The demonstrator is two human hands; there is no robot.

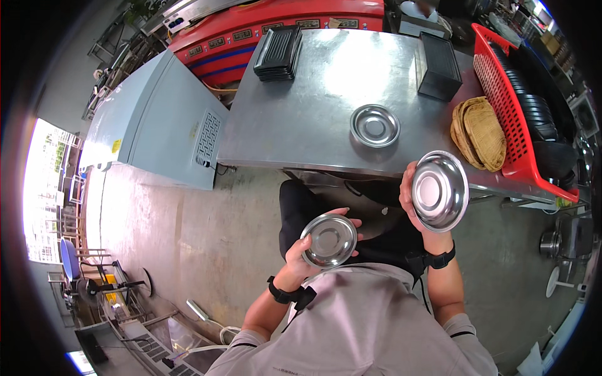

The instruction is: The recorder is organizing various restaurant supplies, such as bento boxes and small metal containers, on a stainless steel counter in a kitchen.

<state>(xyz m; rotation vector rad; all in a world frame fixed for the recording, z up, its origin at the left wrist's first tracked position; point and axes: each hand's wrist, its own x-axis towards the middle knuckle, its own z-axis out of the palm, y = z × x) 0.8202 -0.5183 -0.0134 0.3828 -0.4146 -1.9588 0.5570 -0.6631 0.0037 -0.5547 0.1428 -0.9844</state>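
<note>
My left hand (300,255) grips a small round steel dish (329,240) over my lap, its thumb on the rim and its fingers around the far side. My right hand (409,194) holds a shiny steel bowl (440,191) by its left side, tilted, just off the front edge of the table. The bowl hides part of that hand. Another steel bowl (375,125) sits upright on the steel table (301,125), ahead of both hands and touched by neither.
Black trays (279,53) are stacked at the table's far left, and a black box (438,66) stands at the right. Woven baskets (480,133) lie beside a red plastic basket (501,94) of black bowls. A white chest freezer (157,119) stands left of the table.
</note>
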